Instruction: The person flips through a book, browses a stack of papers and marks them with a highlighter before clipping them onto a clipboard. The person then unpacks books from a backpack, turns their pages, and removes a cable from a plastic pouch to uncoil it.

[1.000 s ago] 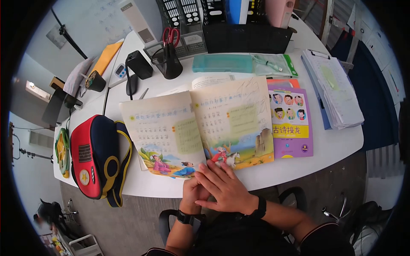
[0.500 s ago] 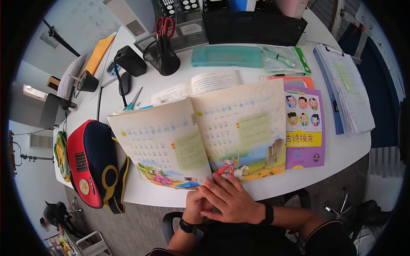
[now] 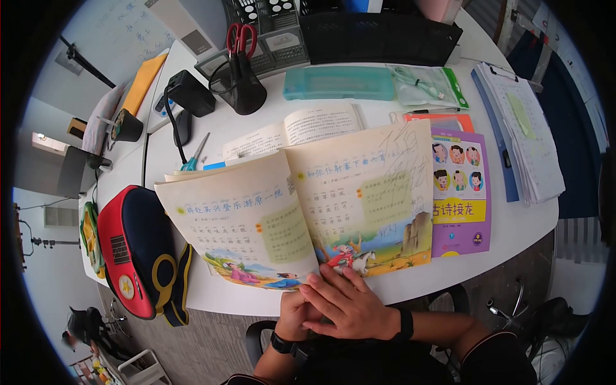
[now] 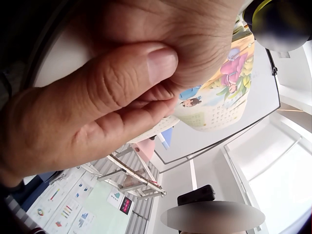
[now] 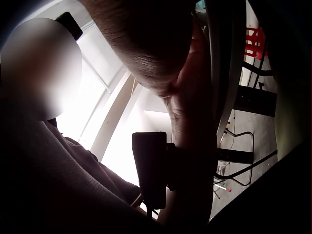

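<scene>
An open picture book with writing and coloured drawings lies in front of the person, its lower edge toward the body. At the bottom of its centre fold, my right hand rests across the left, fingers extended and fingertips on the page bottom. My left hand is curled beneath it, partly covered. In the left wrist view, the left thumb lies along bent fingers. Mostly dark skin fills the right wrist view, where the right hand shows no fingertips.
Another open book lies behind, with teal scissors at its left. A purple book and clipboard are right. A red and navy bag stands left. At the back are a pen holder and teal case.
The head view has shifted, so the picture book and both hands appear lower. More of the open book and scissors behind it shows. The hands keep the same overlapping pose.
</scene>
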A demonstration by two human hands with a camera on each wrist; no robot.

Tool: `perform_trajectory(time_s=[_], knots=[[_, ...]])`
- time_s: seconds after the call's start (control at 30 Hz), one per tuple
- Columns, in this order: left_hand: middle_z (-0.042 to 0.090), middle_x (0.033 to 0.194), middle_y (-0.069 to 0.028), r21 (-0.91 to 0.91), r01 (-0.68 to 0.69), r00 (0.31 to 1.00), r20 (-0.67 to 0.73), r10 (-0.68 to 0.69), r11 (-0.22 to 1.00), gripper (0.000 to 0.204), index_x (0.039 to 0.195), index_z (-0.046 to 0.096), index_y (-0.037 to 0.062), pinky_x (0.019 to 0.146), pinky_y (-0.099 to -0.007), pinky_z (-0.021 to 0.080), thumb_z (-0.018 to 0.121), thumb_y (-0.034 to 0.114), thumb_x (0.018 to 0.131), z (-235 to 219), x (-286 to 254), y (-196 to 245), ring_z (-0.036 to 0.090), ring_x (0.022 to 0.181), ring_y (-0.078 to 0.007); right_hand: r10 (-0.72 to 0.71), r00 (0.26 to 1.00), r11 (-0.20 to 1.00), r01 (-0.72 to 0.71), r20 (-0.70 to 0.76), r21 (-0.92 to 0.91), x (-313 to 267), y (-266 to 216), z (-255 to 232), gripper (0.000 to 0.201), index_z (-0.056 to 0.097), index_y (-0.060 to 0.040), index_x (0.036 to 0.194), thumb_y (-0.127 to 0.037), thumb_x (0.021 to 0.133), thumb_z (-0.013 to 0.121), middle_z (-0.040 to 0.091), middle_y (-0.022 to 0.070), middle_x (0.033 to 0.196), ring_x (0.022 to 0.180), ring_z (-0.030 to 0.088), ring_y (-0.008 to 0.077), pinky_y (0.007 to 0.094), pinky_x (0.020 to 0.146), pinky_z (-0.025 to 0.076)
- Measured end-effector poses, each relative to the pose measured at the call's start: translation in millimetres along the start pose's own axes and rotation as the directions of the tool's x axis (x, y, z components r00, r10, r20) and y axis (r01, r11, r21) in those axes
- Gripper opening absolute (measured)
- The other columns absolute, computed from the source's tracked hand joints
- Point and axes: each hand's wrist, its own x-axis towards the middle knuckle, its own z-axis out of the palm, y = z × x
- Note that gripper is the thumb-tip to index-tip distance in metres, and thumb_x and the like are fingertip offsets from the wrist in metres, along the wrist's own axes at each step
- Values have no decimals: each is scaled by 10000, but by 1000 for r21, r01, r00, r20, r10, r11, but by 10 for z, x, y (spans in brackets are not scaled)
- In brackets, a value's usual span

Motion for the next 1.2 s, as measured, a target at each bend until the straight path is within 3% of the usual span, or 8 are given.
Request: perform_trajectory(time_s=[0.3, 0.5, 0.67, 0.77, 0.9, 0.97, 1.1, 1.2], knots=[[545, 1374, -191, -105, 52, 998, 23, -50, 993, 496, 1394, 464, -40, 1084, -418, 439, 448, 255, 994, -20, 7, -8, 555, 1255, -302, -1, 1000, 1000, 1, -6, 24, -3, 1, -8, 693, 551, -56, 1386, -518, 881, 659, 492, 142, 1468, 1361, 473, 319, 491, 1157, 270], [525, 1396, -193, 24, 30, 1000, 6, -30, 999, 511, 1411, 450, -30, 1085, -419, 437, 456, 272, 998, 36, 7, 22, 544, 1268, -305, 5, 1000, 999, -5, -8, 44, -2, -1, -17, 697, 543, -52, 1393, -505, 878, 667, 478, 146, 1482, 1367, 466, 325, 491, 1157, 269], [519, 1403, -193, -147, 54, 998, 38, -48, 988, 524, 1422, 435, -29, 1098, -429, 420, 466, 266, 990, -189, 17, -86, 534, 1279, -310, 5, 1000, 999, -5, -8, 38, -11, -3, 3, 703, 531, -47, 1402, -507, 885, 656, 473, 153, 1485, 1367, 465, 328, 494, 1162, 261], [520, 1404, -188, -94, 21, 998, 68, -14, 995, 518, 1416, 441, -27, 1094, -426, 425, 474, 259, 987, 30, 41, 4, 538, 1275, -306, -1, 1000, 997, 3, -21, 76, 10, -10, -41, 685, 497, 3, 1409, -444, 910, 638, 441, 149, 1514, 1381, 443, 326, 472, 1152, 288], [532, 1392, -180, -115, 41, 999, -13, -42, 992, 499, 1397, 463, -28, 1091, -423, 428, 481, 252, 984, -278, 10, -81, 543, 1268, -300, -3, 999, 997, 6, -33, 80, 11, -8, -31, 691, 494, 10, 1409, -441, 907, 643, 440, 155, 1512, 1381, 442, 334, 476, 1149, 297], [545, 1376, -175, -75, 34, 999, 41, -31, 997, 477, 1377, 483, -30, 1089, -420, 431, 482, 239, 983, 37, 25, 20, 550, 1259, -294, -5, 999, 997, 8, -34, 82, 12, -11, -39, 693, 492, 12, 1409, -441, 906, 643, 439, 157, 1513, 1383, 440, 337, 480, 1148, 302], [551, 1368, -173, -94, 27, 999, 20, -25, 995, 467, 1371, 487, -32, 1093, -418, 427, 478, 228, 983, -91, 27, -37, 547, 1261, -296, -4, 999, 998, 6, -37, 68, -2, -16, -32, 694, 490, 11, 1411, -441, 907, 642, 434, 157, 1516, 1387, 434, 337, 483, 1151, 300], [472, 1456, -177, -180, 16, 993, 119, 5, 984, 482, 1419, 419, -54, 1149, -449, 360, 476, 186, 1005, -244, 46, -87, 458, 1355, -310, -11, 999, 996, 13, -32, 85, 6, -12, -49, 692, 489, 14, 1411, -436, 908, 642, 434, 159, 1516, 1390, 431, 336, 485, 1155, 295]])
